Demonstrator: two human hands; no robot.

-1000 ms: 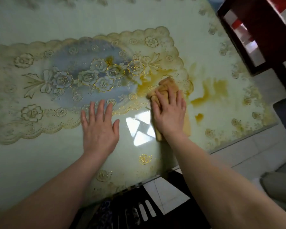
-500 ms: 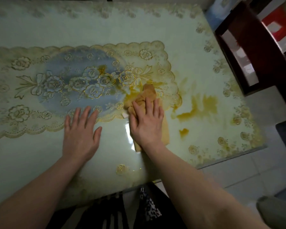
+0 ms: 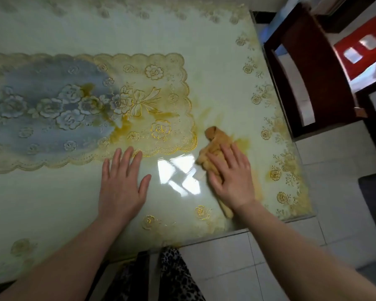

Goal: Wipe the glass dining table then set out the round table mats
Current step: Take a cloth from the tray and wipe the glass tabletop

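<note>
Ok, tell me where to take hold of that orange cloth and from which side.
Take the orange cloth by its bunched far end, probably the easiest part to pinch. It humps up off the glass table beyond the right hand, whose flat fingers cover the middle. Come from above and the far side; the left hand lies flat on the glass, apart from it.

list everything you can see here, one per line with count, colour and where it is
glass table: one, pale green with gold floral print, fills most of the view
lace runner: one, gold edged with a blue-grey middle, along the table's centre
yellow stains: several smears, on the runner and on the glass near the cloth
cloth: one, tan, bunched on the glass under the right hand
chair: one, dark brown wood, at the table's right end
floor tiles: white, below the table edge
left hand: flat on the glass
right hand: pressing on the cloth
</note>
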